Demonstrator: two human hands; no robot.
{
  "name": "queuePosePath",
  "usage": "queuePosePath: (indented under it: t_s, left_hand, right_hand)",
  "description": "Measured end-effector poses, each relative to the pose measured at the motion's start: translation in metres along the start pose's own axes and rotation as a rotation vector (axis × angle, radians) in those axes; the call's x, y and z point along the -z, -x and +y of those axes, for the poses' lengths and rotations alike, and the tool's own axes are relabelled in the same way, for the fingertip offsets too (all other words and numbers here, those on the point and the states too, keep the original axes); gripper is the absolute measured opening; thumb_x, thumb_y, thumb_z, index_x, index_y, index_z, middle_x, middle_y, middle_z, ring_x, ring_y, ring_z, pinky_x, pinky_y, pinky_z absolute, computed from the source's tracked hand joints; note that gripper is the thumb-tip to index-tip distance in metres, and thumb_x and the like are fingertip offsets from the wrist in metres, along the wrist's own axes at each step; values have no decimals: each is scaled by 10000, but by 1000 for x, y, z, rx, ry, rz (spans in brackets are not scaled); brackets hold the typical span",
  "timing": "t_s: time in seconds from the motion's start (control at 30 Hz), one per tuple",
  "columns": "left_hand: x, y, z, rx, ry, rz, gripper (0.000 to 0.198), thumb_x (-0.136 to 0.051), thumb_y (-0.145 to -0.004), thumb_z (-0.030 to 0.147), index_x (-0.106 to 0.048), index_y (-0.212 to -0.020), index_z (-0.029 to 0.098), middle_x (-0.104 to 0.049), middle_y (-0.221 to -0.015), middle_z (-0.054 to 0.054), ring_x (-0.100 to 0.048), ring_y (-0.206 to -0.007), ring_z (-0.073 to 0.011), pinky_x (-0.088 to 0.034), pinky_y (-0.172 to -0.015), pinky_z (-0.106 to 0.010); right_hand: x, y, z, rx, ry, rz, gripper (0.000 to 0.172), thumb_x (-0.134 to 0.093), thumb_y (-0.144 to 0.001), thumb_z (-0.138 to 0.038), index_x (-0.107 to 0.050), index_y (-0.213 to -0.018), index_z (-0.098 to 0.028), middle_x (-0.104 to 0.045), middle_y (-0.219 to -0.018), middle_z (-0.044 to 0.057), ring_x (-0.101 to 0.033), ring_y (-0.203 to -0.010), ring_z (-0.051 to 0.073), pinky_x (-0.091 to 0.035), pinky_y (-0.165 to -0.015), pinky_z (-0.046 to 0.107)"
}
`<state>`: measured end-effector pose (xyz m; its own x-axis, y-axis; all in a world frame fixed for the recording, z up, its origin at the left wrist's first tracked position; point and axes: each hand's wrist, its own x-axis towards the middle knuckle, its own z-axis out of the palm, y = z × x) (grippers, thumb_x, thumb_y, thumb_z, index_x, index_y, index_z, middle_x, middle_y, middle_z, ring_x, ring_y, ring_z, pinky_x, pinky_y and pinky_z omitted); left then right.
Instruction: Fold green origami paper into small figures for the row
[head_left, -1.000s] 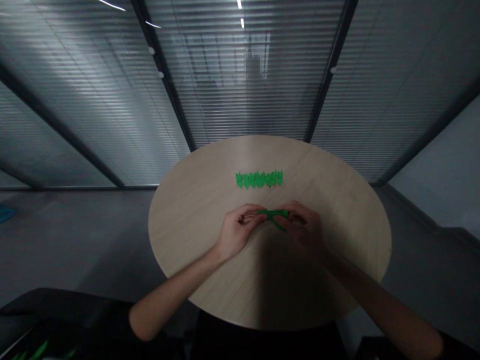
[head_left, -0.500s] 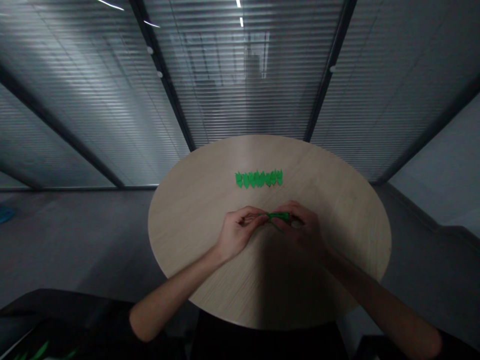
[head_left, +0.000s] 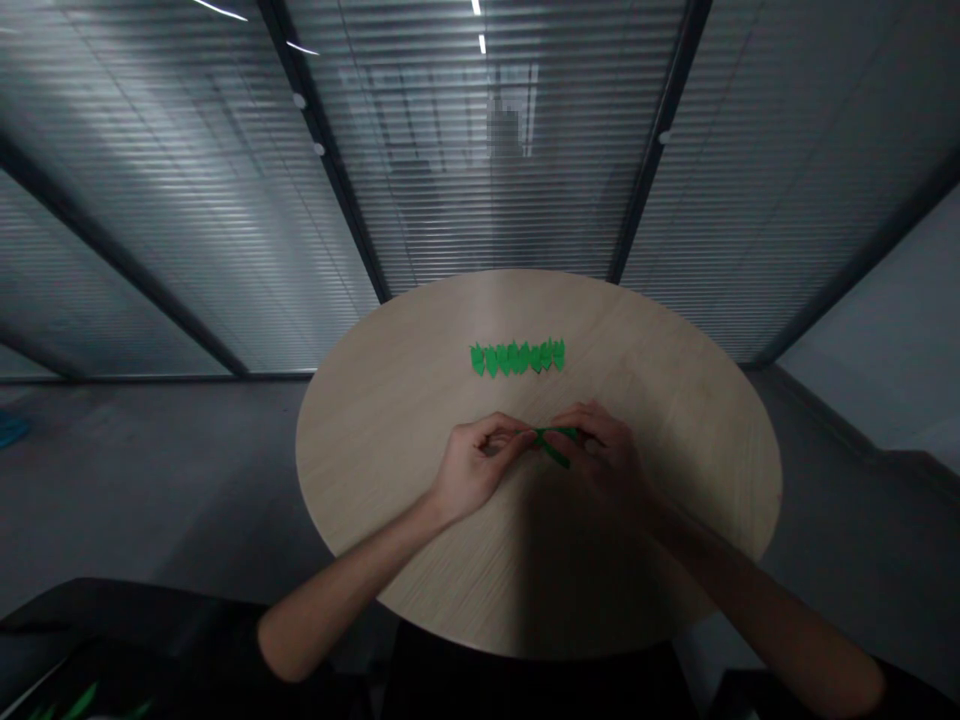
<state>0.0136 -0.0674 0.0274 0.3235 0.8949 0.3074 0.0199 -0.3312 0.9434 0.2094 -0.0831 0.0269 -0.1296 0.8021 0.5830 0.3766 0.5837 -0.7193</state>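
Note:
My left hand (head_left: 472,468) pinches the left end of a small green folded piece (head_left: 556,455), which looks like paper, between thumb and fingertips. On its other side, my right hand (head_left: 609,452) has its thumb and fingers closed around the piece. Two narrow green arms spread toward the right hand, one between its fingers and one slanting down below the thumb. Both hands are just above the round wooden table, and the fingers cover part of the piece. Beyond them lies a row of several similar green folded pieces (head_left: 517,358) with pointed tips, side by side.
The pale round table (head_left: 390,400) has its near edge close to my body. Glass partitions with blinds (head_left: 480,200) rise behind it. A blue object (head_left: 10,428) lies on the floor at far left. Green bits (head_left: 81,702) show at lower left.
The lower arm of the green piece has swung down and away from the upper one, so the two stand apart. The hands stay almost in place.

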Motion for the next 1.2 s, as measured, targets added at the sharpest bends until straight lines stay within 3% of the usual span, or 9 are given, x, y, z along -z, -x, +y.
queuePosePath:
  t_s: [0.37, 0.63, 0.93, 1.1, 1.2]
  left_hand:
    - [-1, 0, -2, 23, -57, -9, 198, -710, -882, 330, -727, -866, 134, -757, -765, -68, -685, -650, -128, -506, -573, -216]
    - [-1, -1, -3, 11, -24, 30, 201, -721, -872, 329, -712, -856, 129, -753, -757, -65, -672, -624, -118, -512, -571, -209]
    - [-2, -1, -3, 27, 0, 18, 223, -710, -884, 351, -698, -867, 129, -752, -756, -73, -669, -612, -121, -509, -548, -214]
    - [-3, -1, -4, 42, -5, -8, 221, -710, -886, 350, -684, -853, 133, -743, -739, -66, -665, -605, -117, -499, -540, -207]
    - [-3, -2, -3, 52, 30, -4, 243, -711, -884, 368, -665, -847, 132, -731, -724, -63, -658, -597, -116, -500, -531, -207]
  right_hand:
    - [1, 1, 3, 1, -24, -43, 141, -657, -933, -260, -724, -812, -237, -719, -818, 21, -605, -809, 190, -451, -784, 353]
    - [-1, 1, 2, -91, -48, -15, 161, -656, -915, -314, -698, -802, -207, -673, -807, 35, -596, -786, 184, -451, -655, 295]
    - [0, 1, -2, -189, -85, -49, 198, -622, -921, -340, -702, -811, -196, -637, -792, 37, -585, -710, 159, -451, -618, 282]
    - [1, 1, -1, -151, -102, -10, 210, -621, -917, -342, -688, -784, -194, -618, -757, 27, -564, -683, 147, -424, -593, 272]
    - [0, 0, -3, -224, -127, -43, 252, -618, -916, -384, -682, -782, -181, -601, -740, 23, -545, -650, 140, -411, -572, 268]
